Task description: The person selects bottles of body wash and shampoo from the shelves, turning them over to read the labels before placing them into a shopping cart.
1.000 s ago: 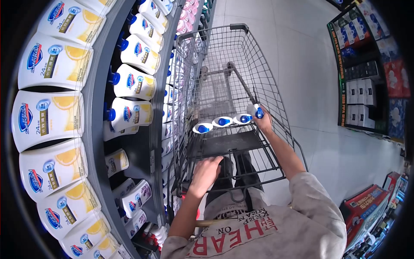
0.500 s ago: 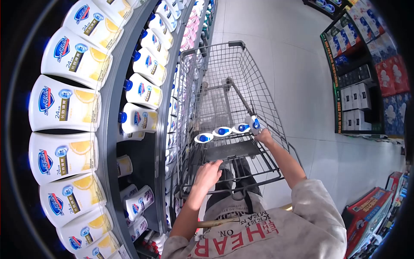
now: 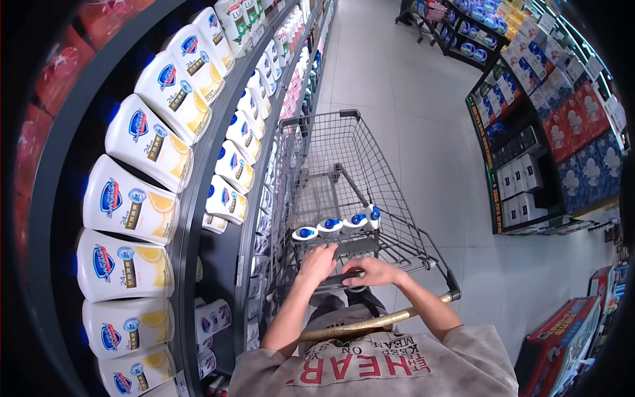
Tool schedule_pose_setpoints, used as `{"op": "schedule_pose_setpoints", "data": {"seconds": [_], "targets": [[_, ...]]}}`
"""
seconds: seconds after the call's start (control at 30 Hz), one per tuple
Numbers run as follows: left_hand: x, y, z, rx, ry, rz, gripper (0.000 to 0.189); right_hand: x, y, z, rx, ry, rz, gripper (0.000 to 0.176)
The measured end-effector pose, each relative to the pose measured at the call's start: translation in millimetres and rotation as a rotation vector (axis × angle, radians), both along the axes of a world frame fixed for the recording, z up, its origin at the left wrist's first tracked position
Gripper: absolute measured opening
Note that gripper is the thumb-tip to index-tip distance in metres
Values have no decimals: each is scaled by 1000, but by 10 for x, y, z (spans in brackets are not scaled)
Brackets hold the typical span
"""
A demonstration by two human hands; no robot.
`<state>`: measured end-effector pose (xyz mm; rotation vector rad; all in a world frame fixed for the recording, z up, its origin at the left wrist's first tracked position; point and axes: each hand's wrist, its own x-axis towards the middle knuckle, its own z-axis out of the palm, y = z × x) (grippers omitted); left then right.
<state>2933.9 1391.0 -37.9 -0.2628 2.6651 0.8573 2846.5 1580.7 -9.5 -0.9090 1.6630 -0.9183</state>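
Note:
Several white pump bottles with blue tops stand in a row in the near end of the shopping cart point(image 3: 390, 192). The leftmost bottle point(image 3: 305, 233) is beyond my left hand point(image 3: 319, 263), whose fingers point forward over the near part of the cart and hold nothing visible. The rightmost bottle point(image 3: 374, 216) stands at the right end of the row. My right hand point(image 3: 372, 271) is just right of my left one, nearer to me than the bottles. Its fingers are bent and apart from the thumb, with nothing seen between them. A dark panel point(image 3: 357, 248) lies just ahead of both hands.
Shelves on the left carry large white bottles with lemon labels point(image 3: 126, 264) and smaller white bottles point(image 3: 235, 165). The cart handlebar point(image 3: 397, 316) runs across my waist. On the right stand a display of boxed packs point(image 3: 522, 178) and red boxes point(image 3: 562, 331). Tiled floor point(image 3: 377, 73) stretches ahead.
My right hand has let go of the rightmost bottle and come back beside my left hand. The view has tilted up, showing more aisle, and the handlebar now shows across my waist.

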Motion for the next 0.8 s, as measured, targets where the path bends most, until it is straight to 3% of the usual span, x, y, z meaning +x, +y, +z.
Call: {"op": "schedule_pose_setpoints", "data": {"seconds": [0.2,0.27,0.47,0.6,0.73,0.8], "targets": [[-155,64,200,-21,21,-57,48,-87,11,-28,-24,44,-16,40],[-212,81,286,-20,30,-64,48,-127,-30,48,106,94,-22,35],[-300,-20,253,31,114,-100,46,-261,-58,-210,-12,-49,-87,30],[-412,-226,289,50,161,-49,44,-389,-166,-209,84,101,-13,31],[-422,-613,475,29,412,298,32,-505,-243,-204,101,133,-17,30],[-414,-897,299,53,502,530,30,-592,-280,-162,79,161,-5,29]]}}
